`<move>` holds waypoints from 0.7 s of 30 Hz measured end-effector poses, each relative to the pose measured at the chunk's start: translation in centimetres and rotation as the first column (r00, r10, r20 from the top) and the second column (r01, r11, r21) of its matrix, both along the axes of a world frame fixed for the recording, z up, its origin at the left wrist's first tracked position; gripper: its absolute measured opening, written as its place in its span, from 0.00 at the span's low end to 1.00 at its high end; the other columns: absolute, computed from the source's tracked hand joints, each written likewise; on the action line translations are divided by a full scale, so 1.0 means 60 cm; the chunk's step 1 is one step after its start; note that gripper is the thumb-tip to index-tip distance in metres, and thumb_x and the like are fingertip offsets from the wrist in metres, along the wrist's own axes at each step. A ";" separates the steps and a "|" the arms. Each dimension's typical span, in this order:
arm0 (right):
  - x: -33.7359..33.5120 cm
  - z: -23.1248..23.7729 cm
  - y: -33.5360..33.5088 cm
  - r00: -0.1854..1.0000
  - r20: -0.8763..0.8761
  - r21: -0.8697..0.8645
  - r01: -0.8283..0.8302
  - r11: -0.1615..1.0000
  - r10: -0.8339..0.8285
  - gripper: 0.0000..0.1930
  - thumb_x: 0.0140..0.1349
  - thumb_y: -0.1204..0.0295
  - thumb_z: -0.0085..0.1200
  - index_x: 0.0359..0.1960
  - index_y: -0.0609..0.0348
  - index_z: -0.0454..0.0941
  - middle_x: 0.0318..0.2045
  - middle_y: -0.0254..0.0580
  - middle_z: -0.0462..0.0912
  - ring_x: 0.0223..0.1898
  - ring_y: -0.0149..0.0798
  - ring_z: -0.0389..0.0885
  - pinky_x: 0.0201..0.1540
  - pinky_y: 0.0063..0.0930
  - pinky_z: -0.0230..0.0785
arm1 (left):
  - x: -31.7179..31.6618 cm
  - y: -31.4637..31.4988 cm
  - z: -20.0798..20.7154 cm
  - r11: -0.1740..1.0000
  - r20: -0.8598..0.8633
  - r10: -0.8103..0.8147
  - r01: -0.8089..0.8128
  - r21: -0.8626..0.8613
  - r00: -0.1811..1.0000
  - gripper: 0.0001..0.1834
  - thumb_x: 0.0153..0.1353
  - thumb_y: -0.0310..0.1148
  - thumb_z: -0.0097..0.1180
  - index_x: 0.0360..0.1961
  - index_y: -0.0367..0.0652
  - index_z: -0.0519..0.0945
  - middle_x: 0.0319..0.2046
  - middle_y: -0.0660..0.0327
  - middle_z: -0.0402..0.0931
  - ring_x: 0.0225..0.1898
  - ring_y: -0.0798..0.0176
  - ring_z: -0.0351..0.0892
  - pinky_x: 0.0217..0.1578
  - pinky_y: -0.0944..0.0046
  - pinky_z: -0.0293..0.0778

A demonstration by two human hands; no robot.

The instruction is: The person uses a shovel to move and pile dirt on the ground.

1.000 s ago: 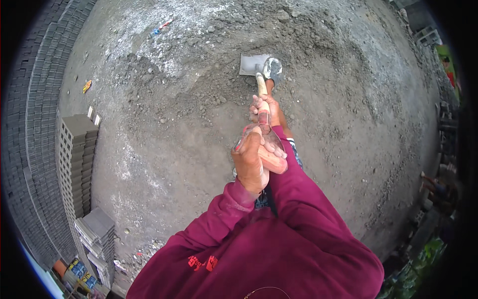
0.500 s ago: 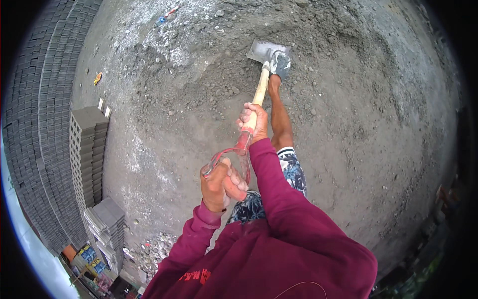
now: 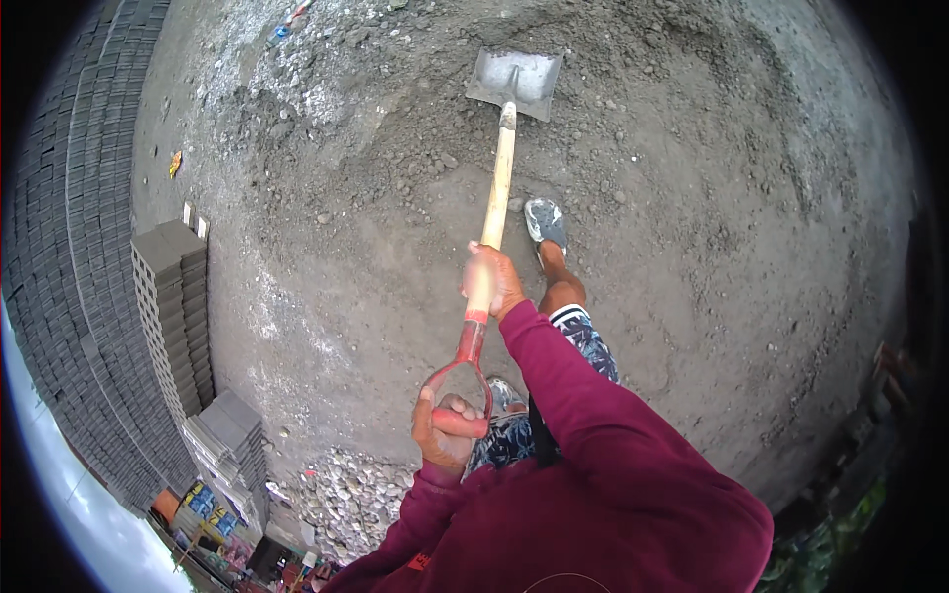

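Gray block stack (image 3: 176,306) at 9 o'clock. L hand (image 3: 442,437), 6–7 o'clock, fist closed round red D-grip (image 3: 462,424) of shovel (image 3: 494,212). Shovel runs up to 12 o'clock: worn red socket, pale wood shaft, squarish dusty-gray metal blade (image 3: 516,81) w/ turned-up sides. R hand (image 3: 504,285), nr ctr, wrapped round shaft. Shoe (image 3: 546,222) approx. 1–2 o'clock.

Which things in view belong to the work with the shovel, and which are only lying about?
In the work:
shovel, held by the left hand and right hand
loose soil around its blade

Apparently just lying about:
orange-yellow wrapper
blue-and-red litter
stacked grey blocks
pale stones
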State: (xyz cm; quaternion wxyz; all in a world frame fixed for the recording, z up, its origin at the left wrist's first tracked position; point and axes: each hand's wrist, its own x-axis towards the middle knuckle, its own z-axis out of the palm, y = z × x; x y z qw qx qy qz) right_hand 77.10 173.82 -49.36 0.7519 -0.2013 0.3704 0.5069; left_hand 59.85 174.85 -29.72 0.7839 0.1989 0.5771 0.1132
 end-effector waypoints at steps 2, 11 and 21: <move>0.025 0.035 0.012 0.999 -0.013 0.028 0.041 0.999 -0.040 0.12 0.55 0.64 0.58 0.38 0.51 0.71 0.19 0.32 0.73 0.15 0.33 0.71 0.20 0.34 0.66 | 0.032 0.020 0.039 0.998 0.015 -0.035 0.034 0.053 0.999 0.29 0.61 0.49 0.48 0.57 0.39 0.68 0.25 0.62 0.72 0.25 0.63 0.72 0.32 0.54 0.72; 0.155 0.186 0.047 0.950 0.003 0.180 0.306 0.935 -0.312 0.12 0.58 0.72 0.56 0.42 0.56 0.70 0.20 0.30 0.71 0.17 0.28 0.70 0.18 0.28 0.64 | 0.217 0.071 0.218 0.988 0.243 -0.125 0.097 0.121 0.962 0.30 0.60 0.40 0.50 0.59 0.31 0.62 0.28 0.53 0.76 0.23 0.59 0.76 0.25 0.62 0.75; 0.265 0.281 0.176 0.967 0.061 0.088 0.243 0.966 -0.249 0.08 0.52 0.79 0.51 0.29 0.52 0.65 0.15 0.31 0.69 0.15 0.32 0.70 0.18 0.33 0.65 | 0.342 0.220 0.309 0.987 0.455 -0.046 -0.029 0.155 0.889 0.15 0.62 0.33 0.48 0.47 0.38 0.75 0.20 0.63 0.71 0.18 0.64 0.70 0.20 0.56 0.71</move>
